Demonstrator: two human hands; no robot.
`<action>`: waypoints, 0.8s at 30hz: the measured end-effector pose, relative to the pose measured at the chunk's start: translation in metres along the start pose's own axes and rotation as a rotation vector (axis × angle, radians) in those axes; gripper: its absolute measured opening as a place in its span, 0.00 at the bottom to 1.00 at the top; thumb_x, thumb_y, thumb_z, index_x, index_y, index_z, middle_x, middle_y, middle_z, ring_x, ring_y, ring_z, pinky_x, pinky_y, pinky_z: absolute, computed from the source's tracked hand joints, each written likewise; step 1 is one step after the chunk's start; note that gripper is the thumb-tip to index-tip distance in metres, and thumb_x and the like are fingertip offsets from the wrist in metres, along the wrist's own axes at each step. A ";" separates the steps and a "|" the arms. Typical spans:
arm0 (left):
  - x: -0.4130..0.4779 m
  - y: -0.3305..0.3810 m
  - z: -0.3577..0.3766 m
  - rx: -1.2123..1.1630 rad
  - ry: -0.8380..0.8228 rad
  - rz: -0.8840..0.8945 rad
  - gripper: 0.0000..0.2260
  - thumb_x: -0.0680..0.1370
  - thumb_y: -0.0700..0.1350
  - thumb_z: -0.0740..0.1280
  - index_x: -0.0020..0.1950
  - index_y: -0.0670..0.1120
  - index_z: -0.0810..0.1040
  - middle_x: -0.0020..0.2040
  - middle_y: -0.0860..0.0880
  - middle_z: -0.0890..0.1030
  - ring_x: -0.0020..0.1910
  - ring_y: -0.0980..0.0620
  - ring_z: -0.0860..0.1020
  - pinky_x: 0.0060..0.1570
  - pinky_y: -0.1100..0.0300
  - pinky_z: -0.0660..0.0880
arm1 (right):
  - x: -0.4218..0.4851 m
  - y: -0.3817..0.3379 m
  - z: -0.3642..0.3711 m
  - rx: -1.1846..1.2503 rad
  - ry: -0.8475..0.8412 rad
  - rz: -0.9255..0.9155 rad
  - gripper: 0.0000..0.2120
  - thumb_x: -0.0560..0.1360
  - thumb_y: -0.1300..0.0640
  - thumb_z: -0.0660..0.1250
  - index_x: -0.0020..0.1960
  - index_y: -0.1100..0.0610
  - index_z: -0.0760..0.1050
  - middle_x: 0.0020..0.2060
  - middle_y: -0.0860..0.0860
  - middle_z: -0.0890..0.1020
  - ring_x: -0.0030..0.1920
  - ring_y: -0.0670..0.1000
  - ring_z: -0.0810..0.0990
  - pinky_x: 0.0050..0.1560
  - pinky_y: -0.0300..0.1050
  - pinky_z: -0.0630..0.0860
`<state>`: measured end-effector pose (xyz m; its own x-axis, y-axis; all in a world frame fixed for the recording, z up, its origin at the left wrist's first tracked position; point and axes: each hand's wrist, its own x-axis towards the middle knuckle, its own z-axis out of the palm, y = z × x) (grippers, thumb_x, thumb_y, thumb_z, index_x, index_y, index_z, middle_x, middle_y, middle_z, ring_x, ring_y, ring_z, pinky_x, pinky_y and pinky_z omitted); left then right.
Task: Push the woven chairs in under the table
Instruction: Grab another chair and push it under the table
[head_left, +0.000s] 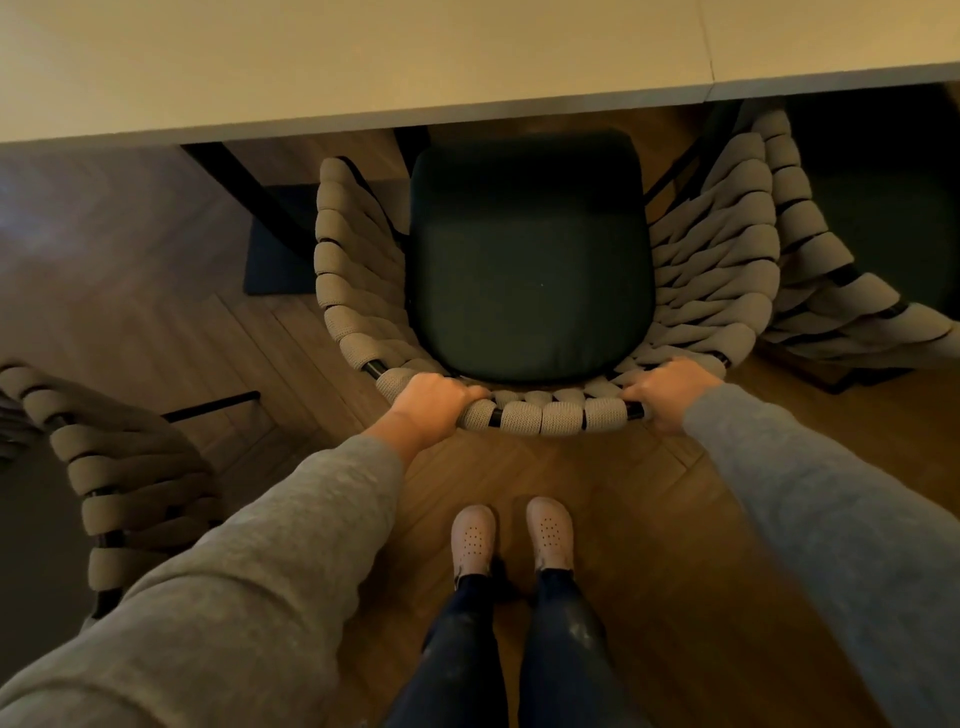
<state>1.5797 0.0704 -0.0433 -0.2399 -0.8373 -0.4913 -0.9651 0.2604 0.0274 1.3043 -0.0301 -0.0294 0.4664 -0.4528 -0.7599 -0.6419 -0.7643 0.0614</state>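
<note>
The middle chair (540, 415), woven in thick beige cord with a dark cushion (530, 260), stands facing the table (363, 67), the front of its seat just under the table's edge and its curved back well clear of it. The left hand (431, 402) grips the back rail on the left, fingers curled over the top; the right hand (667, 387) grips it on the right the same way. Grey sleeves (291, 525) cover both arms. A second chair (810, 249) sits beside it on the right, partly under the table, and a third (124, 478) stands apart at the left on the wooden floor (649, 519). Light shoes (472, 535) stand just behind the middle chair.
</note>
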 end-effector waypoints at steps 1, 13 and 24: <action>0.000 0.000 0.000 -0.007 0.004 -0.012 0.20 0.81 0.45 0.60 0.72 0.55 0.66 0.59 0.50 0.79 0.55 0.49 0.79 0.51 0.55 0.74 | 0.000 0.001 0.001 0.015 0.007 0.000 0.19 0.78 0.53 0.65 0.69 0.45 0.70 0.61 0.48 0.78 0.62 0.52 0.76 0.66 0.51 0.70; -0.002 0.014 0.009 -0.054 0.009 -0.053 0.19 0.80 0.46 0.63 0.71 0.55 0.67 0.59 0.51 0.78 0.56 0.50 0.78 0.53 0.55 0.76 | 0.000 0.007 0.003 -0.064 0.004 0.006 0.20 0.79 0.55 0.63 0.70 0.44 0.68 0.65 0.48 0.75 0.65 0.52 0.73 0.70 0.53 0.62; 0.051 -0.028 -0.020 -0.058 0.002 -0.084 0.16 0.79 0.48 0.64 0.67 0.55 0.71 0.52 0.51 0.80 0.50 0.49 0.79 0.48 0.52 0.78 | 0.051 0.045 -0.039 0.015 0.120 0.065 0.22 0.78 0.57 0.64 0.69 0.42 0.70 0.67 0.47 0.73 0.68 0.53 0.70 0.72 0.57 0.55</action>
<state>1.5928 0.0108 -0.0515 -0.1584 -0.8560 -0.4920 -0.9862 0.1613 0.0369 1.3224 -0.1053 -0.0401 0.4927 -0.5534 -0.6715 -0.6814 -0.7253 0.0978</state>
